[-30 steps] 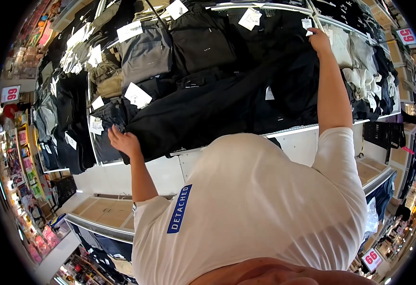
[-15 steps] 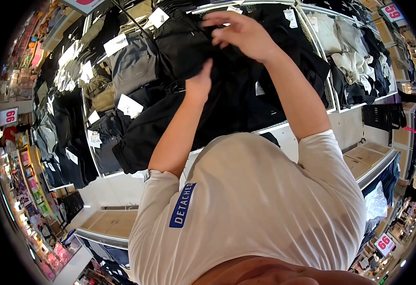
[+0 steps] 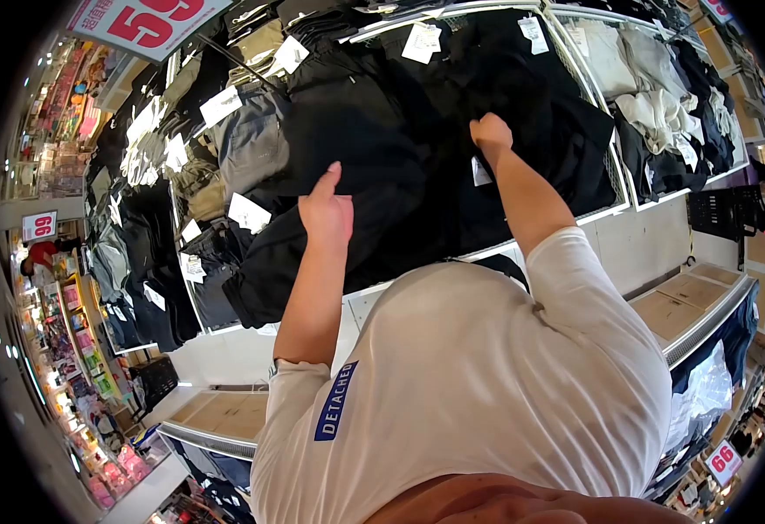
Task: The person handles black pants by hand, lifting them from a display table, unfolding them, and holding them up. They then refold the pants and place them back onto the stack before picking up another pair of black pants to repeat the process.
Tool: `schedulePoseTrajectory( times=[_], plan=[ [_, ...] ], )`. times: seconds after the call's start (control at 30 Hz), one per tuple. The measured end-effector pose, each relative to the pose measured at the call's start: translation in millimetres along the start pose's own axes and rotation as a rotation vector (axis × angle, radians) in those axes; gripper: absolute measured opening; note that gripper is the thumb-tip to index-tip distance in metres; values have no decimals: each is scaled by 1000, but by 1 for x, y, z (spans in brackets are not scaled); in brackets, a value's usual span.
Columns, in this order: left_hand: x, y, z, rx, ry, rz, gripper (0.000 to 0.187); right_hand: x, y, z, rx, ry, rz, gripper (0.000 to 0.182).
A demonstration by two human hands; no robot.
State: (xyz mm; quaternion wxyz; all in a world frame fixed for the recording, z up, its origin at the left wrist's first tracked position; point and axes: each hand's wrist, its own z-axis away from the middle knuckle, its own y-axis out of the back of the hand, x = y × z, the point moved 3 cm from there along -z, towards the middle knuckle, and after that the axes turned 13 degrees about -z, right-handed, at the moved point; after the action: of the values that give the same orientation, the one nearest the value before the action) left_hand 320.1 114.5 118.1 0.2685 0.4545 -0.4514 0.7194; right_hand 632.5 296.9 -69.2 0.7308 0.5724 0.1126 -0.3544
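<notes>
Black trousers [image 3: 361, 144] lie spread over the front of a wire-framed display bin, their edges hard to tell from the other dark clothing. My left hand [image 3: 326, 210] is against the black cloth, thumb stretched up and apart; its other fingers are mostly hidden. Farther right, my right hand [image 3: 492, 133] is closed in a fist on black fabric. A white tag [image 3: 480, 171] hangs just below that hand. Beside the left hand, folded grey trousers [image 3: 256, 135] and a white tag [image 3: 248, 212] lie in the bin.
A price sign [image 3: 142, 26] rises at the upper left. Pale garments [image 3: 653, 113] fill the neighbouring bin on the right, past a white wire divider [image 3: 596, 96]. A black basket [image 3: 727, 211] stands at the right, and cardboard boxes [image 3: 684, 293] sit below it.
My right hand has come down from above the bin onto the black cloth and closed. The left hand has shifted left and lower. The view has turned slightly, showing more of the price sign.
</notes>
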Motion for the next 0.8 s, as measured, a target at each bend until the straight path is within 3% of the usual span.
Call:
schedulePoseTrajectory(
  times=[0.03,0.07,0.1,0.17,0.23,0.33,0.37,0.47,0.5,0.57,0.63,0.7,0.77,0.8],
  plan=[
    [5,-3,0,21,16,28,45,3,8,-4,-23,25,-69,42],
    [13,-8,-1,10,-33,50,45,12,18,-3,-82,29,-322,36],
    [21,-13,-3,-1,-84,73,44,16,30,4,-78,32,-321,36],
    [38,-26,-5,-5,-186,143,42,30,48,27,-71,-51,-1196,34],
    [42,-25,-16,-68,-217,197,43,58,72,54,-44,24,-1552,34],
    [41,-47,-15,-100,-229,190,43,92,101,100,-375,-19,-1815,46],
    [37,-56,-14,-124,-232,184,43,107,103,100,-367,-24,-1812,46],
    [7,-81,-9,-102,-209,121,41,107,121,107,-338,-369,-1615,42],
    [-4,-87,-7,-74,-206,72,40,116,116,94,-335,-371,-1618,42],
    [-23,-100,-4,-52,-229,-1,39,139,104,66,-210,-342,-1230,33],
    [-36,-109,-4,-16,-272,-84,37,128,116,66,-271,-339,-1274,25],
    [-41,-116,-4,-11,-277,-113,37,102,141,76,-346,-99,-1250,20],
    [-39,-124,1,-11,-374,-144,37,100,147,77,-300,-46,-1102,30],
    [-38,-128,8,-2,-375,-154,37,95,154,79,-188,80,-802,37]
  ],
)
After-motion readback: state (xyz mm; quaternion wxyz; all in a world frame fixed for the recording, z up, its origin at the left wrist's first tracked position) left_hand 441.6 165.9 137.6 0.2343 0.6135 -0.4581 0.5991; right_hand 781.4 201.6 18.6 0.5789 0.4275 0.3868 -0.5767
